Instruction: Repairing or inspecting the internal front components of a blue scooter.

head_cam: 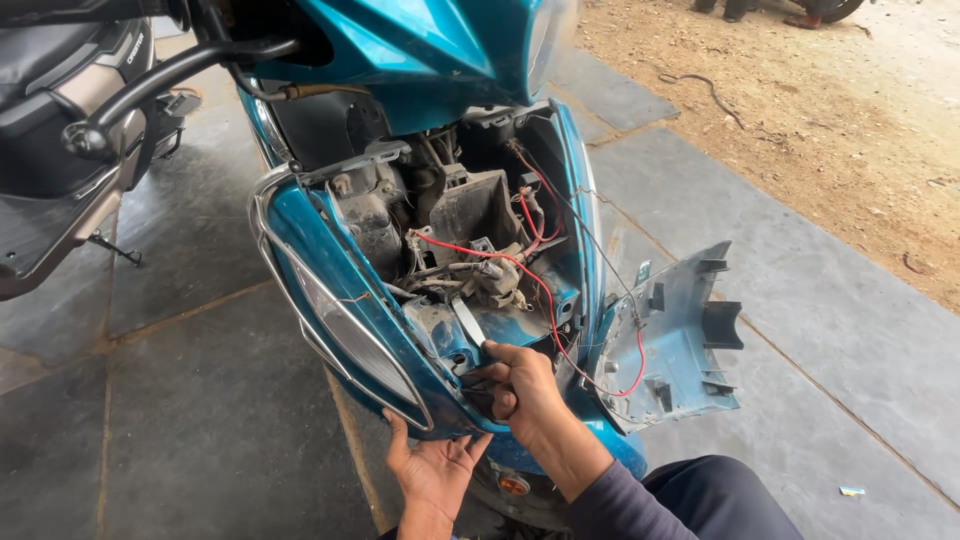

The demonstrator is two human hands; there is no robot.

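My right hand [520, 385] pinches a flat metal tool [468, 322] in the scooter's opened nose while my left palm [432, 470], spread, props the teal panel [350, 300] below; a slip could nick the red wire [520, 268] just above my grip.

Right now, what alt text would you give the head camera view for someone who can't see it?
A person's right hand holds a flat metal tool inside the opened front of a teal scooter, while the left hand supports the bodywork from below. Red wires cross the exposed parts, and a detached teal panel hangs to the right over grey paving.
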